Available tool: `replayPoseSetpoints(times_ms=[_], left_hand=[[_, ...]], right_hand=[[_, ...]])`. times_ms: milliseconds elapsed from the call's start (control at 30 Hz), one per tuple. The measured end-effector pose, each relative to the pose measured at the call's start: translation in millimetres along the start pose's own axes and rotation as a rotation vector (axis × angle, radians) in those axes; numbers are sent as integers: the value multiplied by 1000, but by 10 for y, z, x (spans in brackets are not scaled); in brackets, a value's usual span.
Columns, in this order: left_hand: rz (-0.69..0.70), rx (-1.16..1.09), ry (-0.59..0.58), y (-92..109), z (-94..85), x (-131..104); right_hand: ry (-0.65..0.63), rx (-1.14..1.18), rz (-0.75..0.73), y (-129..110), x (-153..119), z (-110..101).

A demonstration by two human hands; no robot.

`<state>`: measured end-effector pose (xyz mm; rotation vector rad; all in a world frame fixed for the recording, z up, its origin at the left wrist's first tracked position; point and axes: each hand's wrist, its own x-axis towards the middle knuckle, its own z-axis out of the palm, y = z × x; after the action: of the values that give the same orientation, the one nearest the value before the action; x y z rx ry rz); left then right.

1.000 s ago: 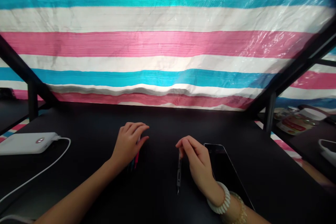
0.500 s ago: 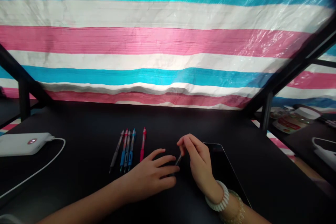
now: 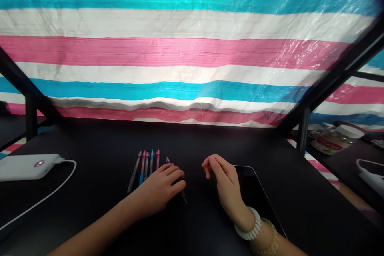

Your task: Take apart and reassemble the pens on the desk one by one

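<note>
My left hand (image 3: 168,186) is closed over a dark, clear-barrelled pen (image 3: 184,197); its two ends stick out above and below the fingers. Just left of that hand, several pens lie side by side, pointing away from me. They include a grey pen (image 3: 134,174) at the left end, a blue-topped pen (image 3: 151,162) and a red pen (image 3: 158,158), their lower parts partly hidden by the hand. To the right, my right hand (image 3: 223,182) has its fingers curled together, with nothing visible in them. Its wrist wears a white bracelet (image 3: 250,228) and a beaded one.
A dark tablet or phone (image 3: 255,192) lies beneath and beside my right wrist. On the left are a white power bank (image 3: 30,167) and its white cable (image 3: 64,180). Black frame bars (image 3: 318,84) flank the black table (image 3: 99,140); a striped sheet (image 3: 180,52) hangs behind.
My left hand has moved left, from beside the right hand to the pen row, bringing the dark pen along. The red pen now lies closer to the others. My right hand has barely moved.
</note>
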<state>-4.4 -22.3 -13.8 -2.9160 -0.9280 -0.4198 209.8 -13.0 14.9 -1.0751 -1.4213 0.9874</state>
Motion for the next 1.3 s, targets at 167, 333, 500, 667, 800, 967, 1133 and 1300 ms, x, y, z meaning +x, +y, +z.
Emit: replayPoseSetpoints(times_ms=[167, 333, 500, 667, 800, 967, 1133, 1300], left_hand=[[-18, 45, 48, -60, -63, -39], [32, 98, 250, -5, -110, -38], [33, 31, 440, 18, -168, -33], [3, 56, 504, -2, -191, -29], [-15, 130, 560, -40, -201, -43], [-62, 145, 583, -62, -190, -44], [-80, 208, 516, -59, -162, -20], [-113, 229, 316, -35, -104, -16]], right_hand=[[-96, -43, 48, 1, 9, 7], [-328, -132, 129, -44, -32, 48], [-661, -151, 94, -43, -78, 60], [-602, -258, 41, -30, -40, 41], [-502, -279, 60, -41, 3, 13], [-562, -370, -6, -24, -22, 4], [-617, -535, -92, 28, -38, 25], [-608, -832, -125, 79, -43, 56]])
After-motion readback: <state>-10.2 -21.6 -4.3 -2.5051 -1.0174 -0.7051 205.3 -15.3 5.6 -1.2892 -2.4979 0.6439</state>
